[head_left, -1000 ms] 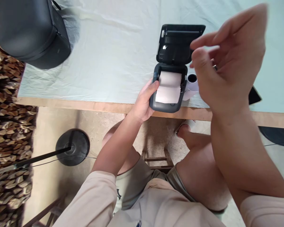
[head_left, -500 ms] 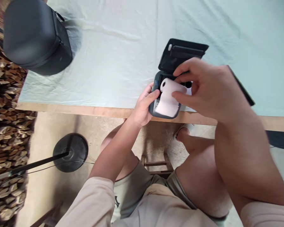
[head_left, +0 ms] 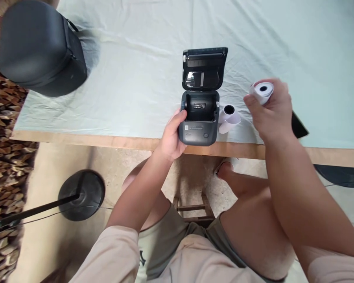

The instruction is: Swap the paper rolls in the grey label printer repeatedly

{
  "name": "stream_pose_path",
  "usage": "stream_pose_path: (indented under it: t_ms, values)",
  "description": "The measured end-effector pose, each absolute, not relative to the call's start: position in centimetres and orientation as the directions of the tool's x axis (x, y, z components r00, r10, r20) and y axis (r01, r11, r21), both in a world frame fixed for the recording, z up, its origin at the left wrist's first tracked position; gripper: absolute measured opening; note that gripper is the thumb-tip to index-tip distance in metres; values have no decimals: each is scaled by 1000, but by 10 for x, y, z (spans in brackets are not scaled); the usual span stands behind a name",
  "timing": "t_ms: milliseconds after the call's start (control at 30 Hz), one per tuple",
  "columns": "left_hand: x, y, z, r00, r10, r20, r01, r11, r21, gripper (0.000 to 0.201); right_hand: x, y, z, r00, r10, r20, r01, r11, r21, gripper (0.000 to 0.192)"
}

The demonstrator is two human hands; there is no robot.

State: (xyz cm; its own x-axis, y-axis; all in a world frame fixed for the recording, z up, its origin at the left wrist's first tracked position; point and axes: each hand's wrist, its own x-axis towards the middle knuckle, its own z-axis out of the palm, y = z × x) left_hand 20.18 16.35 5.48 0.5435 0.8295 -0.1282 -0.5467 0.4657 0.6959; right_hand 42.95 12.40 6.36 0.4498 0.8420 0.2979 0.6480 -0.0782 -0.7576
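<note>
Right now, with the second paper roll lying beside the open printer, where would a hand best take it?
Probably across its round sides, from above and the right. The paper roll lies on the cloth against the printer, so its left is blocked, and its hollow end faces up and away.

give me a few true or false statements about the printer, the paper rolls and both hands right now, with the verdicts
1. The printer has its lid open. True.
2. A paper roll sits inside the printer bay. False: the bay is empty.
3. The right hand holds a paper roll. True.
4. The left hand rests on the black case. False: it grips the printer's left side.
5. A second roll lies beside the printer on the table. True.
</note>
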Motion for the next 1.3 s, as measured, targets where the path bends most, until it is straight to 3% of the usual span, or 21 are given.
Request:
stream_pose_path:
  t_ms: [233, 333, 433, 533, 633, 767, 900, 1000, 1067, 1167, 1300]
  values:
    - [202, 164, 55, 555, 821, -131, -531, 472, 704, 22, 426, 122, 68, 417, 886, 203, 794, -247, -556, 42]
    - [202, 164, 55, 553, 824, -126, -533, 466, 707, 22, 413, 112, 81, 393, 839, 375, 864, -198, -462, 45]
    - [202, 164, 55, 563, 820, -104, -544, 463, 700, 21, 392, 103, 90, 291, 810, 510, 925, -100, -367, 32]
    - [203, 163, 57, 571, 815, -96, -540, 461, 704, 22, 371, 104, 79, 223, 878, 424, 951, -101, -291, 33]
    - [204, 163, 59, 553, 826, -110, -527, 449, 722, 23, 362, 111, 61, 265, 905, 333, 948, -181, -262, 29]
    - [204, 162, 59, 539, 830, -144, -505, 455, 733, 22, 370, 116, 54, 283, 891, 356, 914, -138, -380, 34]
    - [204, 162, 58, 540, 833, -120, -537, 451, 713, 18, 389, 117, 63, 370, 820, 437, 690, 73, -721, 60]
    - [204, 162, 58, 547, 829, -112, -547, 456, 702, 16, 390, 119, 77, 367, 778, 510, 546, 263, -796, 36]
    - [204, 161, 59, 541, 832, -122, -534, 452, 714, 17, 379, 118, 89, 322, 758, 568, 603, 299, -740, 28]
    - [205, 158, 60, 522, 841, -144, -500, 438, 747, 22, 358, 115, 103, 137, 796, 589, 786, 275, -554, 39]
    - [206, 154, 62, 507, 851, -140, -464, 406, 787, 25, 347, 119, 109, -42, 915, 401, 925, 187, -332, 41]
